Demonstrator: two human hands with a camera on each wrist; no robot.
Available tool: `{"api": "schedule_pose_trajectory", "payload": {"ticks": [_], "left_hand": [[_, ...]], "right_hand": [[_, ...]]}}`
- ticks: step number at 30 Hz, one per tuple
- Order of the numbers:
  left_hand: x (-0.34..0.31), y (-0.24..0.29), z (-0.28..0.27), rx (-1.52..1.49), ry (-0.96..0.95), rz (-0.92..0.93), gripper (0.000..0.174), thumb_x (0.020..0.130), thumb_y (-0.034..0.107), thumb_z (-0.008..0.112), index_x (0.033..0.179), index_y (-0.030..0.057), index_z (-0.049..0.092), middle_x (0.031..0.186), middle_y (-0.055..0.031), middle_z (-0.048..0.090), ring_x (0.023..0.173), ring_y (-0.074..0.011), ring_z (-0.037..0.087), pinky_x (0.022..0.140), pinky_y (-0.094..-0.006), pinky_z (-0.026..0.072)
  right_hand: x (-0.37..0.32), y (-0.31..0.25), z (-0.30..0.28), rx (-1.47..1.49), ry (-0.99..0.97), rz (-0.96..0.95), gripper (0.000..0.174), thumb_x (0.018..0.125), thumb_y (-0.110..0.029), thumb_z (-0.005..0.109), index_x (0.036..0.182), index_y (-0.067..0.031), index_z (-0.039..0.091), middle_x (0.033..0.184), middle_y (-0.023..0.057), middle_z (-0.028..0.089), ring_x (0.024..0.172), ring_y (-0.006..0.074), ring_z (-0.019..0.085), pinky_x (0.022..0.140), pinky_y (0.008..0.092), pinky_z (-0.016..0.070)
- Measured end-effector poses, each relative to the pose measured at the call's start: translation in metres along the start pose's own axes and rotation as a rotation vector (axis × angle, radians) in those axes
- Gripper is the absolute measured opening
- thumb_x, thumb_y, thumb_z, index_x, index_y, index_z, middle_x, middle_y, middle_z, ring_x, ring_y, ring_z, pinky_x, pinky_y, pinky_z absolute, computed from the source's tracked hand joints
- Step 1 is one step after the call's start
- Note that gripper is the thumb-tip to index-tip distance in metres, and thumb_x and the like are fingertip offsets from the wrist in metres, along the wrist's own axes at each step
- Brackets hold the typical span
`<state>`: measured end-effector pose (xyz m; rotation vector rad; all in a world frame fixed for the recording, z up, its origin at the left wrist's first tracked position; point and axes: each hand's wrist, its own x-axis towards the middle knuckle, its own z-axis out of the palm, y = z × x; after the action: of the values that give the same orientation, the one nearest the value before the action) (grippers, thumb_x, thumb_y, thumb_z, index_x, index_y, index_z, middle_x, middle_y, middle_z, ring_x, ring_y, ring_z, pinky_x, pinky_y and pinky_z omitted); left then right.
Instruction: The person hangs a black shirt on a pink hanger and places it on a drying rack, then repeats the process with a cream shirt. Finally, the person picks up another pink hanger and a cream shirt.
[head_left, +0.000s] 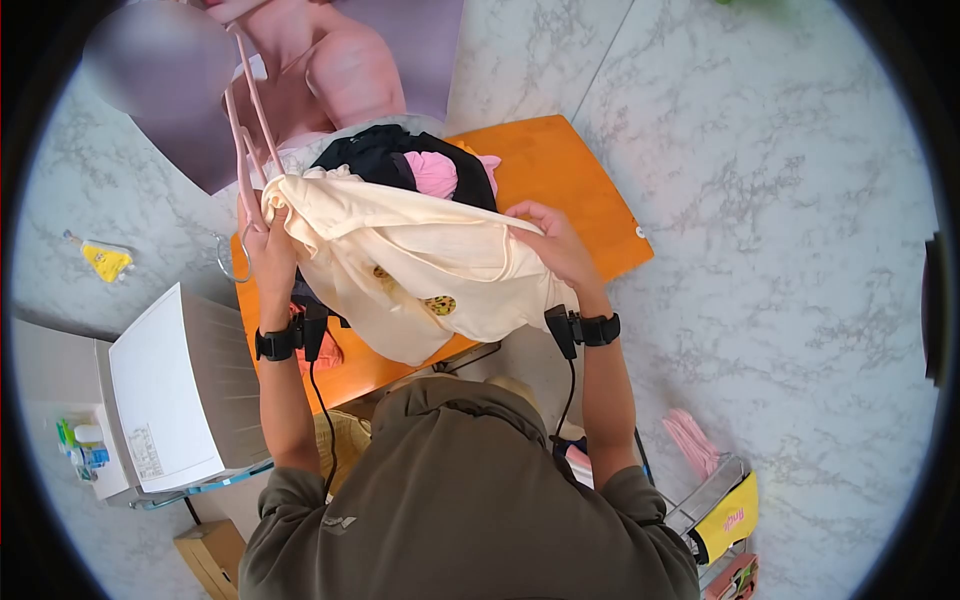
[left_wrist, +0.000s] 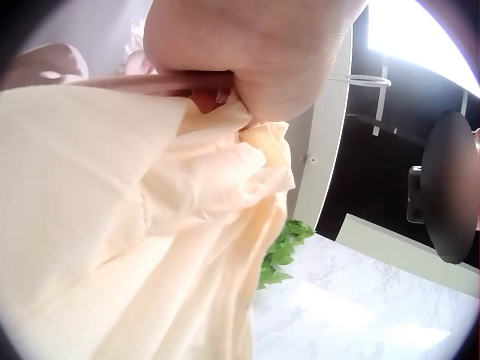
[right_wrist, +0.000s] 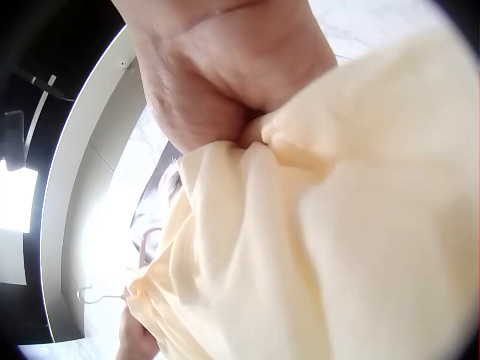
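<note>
A cream shirt (head_left: 400,235) with small brown-and-yellow printed patches is stretched between both hands above an orange table (head_left: 570,190). My left hand (head_left: 270,255) grips a pink clothes hanger (head_left: 243,150) together with a bunched corner of the shirt; its metal hook points back to the left. In the left wrist view, the hanger (left_wrist: 150,82) runs out from under the curled fingers, above the gathered cloth. On the other side, my right hand (head_left: 562,250) holds the shirt's edge. Seen from the right wrist, the cloth (right_wrist: 247,195) bunches at the fingers, and the fingertips are hidden by it.
Dark clothes (head_left: 375,155) and a pink piece (head_left: 433,173) lie on the table behind the shirt. A coral cloth (head_left: 325,352) lies near the table's front left. To the left stands a white appliance (head_left: 165,385); a rack with a yellow cloth (head_left: 730,515) is at the lower right.
</note>
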<state>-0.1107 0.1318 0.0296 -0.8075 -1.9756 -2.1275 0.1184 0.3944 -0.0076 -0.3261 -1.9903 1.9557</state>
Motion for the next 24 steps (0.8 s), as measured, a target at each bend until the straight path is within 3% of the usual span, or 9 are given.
{"api": "schedule_pose_trajectory", "payload": {"ticks": [5,6,7,10,12,16,18,21,24], "left_hand": [[-0.001,-0.028,-0.002,-0.007,-0.014,-0.050,0.022,0.094,0.015,0.058,0.109,0.0013,0.049,0.090,-0.0021,0.052,0.084,-0.0096,0.047,0.078,-0.0238,0.0408],[-0.001,-0.029,-0.001,0.014,-0.004,-0.028,0.022,0.094,0.015,0.058,0.107,0.0013,0.049,0.089,-0.0018,0.051,0.083,-0.0098,0.046,0.078,-0.0241,0.0402],[-0.001,-0.029,0.000,0.015,-0.001,-0.029,0.022,0.094,0.015,0.058,0.107,0.0013,0.049,0.089,-0.0018,0.051,0.083,-0.0098,0.046,0.078,-0.0241,0.0402],[-0.003,-0.026,0.004,0.033,0.015,-0.005,0.023,0.094,0.017,0.058,0.107,0.0011,0.048,0.089,-0.0015,0.049,0.083,-0.0110,0.045,0.078,-0.0249,0.0394],[-0.006,-0.024,0.004,0.103,0.024,0.080,0.023,0.094,0.017,0.058,0.107,0.0008,0.048,0.089,-0.0011,0.049,0.081,-0.0119,0.044,0.078,-0.0252,0.0395],[-0.011,-0.026,-0.005,0.162,-0.014,0.078,0.023,0.095,0.018,0.057,0.108,0.0007,0.048,0.090,-0.0018,0.049,0.082,-0.0118,0.044,0.077,-0.0251,0.0393],[-0.013,-0.034,-0.013,0.141,-0.027,-0.023,0.024,0.095,0.018,0.057,0.109,0.0000,0.049,0.091,-0.0028,0.049,0.084,-0.0113,0.044,0.077,-0.0255,0.0392],[-0.018,-0.034,-0.016,0.191,-0.022,-0.089,0.026,0.095,0.020,0.056,0.109,-0.0008,0.049,0.092,-0.0039,0.049,0.086,-0.0111,0.044,0.078,-0.0262,0.0393],[-0.022,-0.056,-0.025,0.186,-0.035,-0.118,0.031,0.096,0.023,0.056,0.113,-0.0027,0.049,0.097,-0.0059,0.051,0.088,-0.0137,0.046,0.080,-0.0270,0.0399]], "right_hand": [[-0.005,-0.015,0.020,-0.309,-0.082,0.132,0.024,0.082,-0.019,0.071,0.097,-0.0017,0.062,0.086,-0.0007,0.063,0.079,0.0068,0.057,0.071,0.0236,0.0471],[-0.004,-0.010,0.027,-0.311,-0.012,0.114,0.038,0.072,-0.034,0.079,0.087,-0.0018,0.066,0.075,0.0035,0.066,0.068,0.0111,0.061,0.064,0.0270,0.0484],[-0.003,-0.007,0.031,-0.311,-0.015,0.115,0.038,0.072,-0.034,0.079,0.087,-0.0018,0.066,0.075,0.0035,0.066,0.068,0.0111,0.061,0.064,0.0270,0.0484],[-0.002,-0.003,0.038,-0.742,0.117,0.128,0.041,0.069,-0.042,0.077,0.086,-0.0053,0.070,0.072,0.0075,0.067,0.068,0.0221,0.065,0.064,0.0337,0.0508],[-0.001,0.002,0.040,-1.001,0.186,0.136,0.029,0.071,-0.032,0.073,0.090,-0.0100,0.074,0.070,0.0079,0.068,0.065,0.0263,0.065,0.065,0.0354,0.0511],[0.000,0.032,0.038,-1.028,0.284,0.149,0.025,0.072,-0.031,0.066,0.082,-0.0076,0.068,0.078,0.0104,0.066,0.077,0.0318,0.063,0.067,0.0408,0.0504],[-0.004,0.044,0.031,-0.920,0.222,-0.086,0.017,0.075,-0.016,0.059,0.088,-0.0062,0.064,0.091,0.0122,0.064,0.090,0.0312,0.061,0.071,0.0402,0.0496],[-0.009,0.048,0.028,-0.794,0.262,-0.227,0.018,0.075,-0.003,0.055,0.093,-0.0061,0.060,0.098,0.0122,0.060,0.096,0.0284,0.057,0.071,0.0365,0.0481],[-0.009,0.033,0.026,-0.676,0.356,-0.147,0.025,0.073,0.005,0.053,0.094,-0.0064,0.059,0.099,0.0101,0.061,0.087,0.0266,0.058,0.067,0.0339,0.0467]]}}
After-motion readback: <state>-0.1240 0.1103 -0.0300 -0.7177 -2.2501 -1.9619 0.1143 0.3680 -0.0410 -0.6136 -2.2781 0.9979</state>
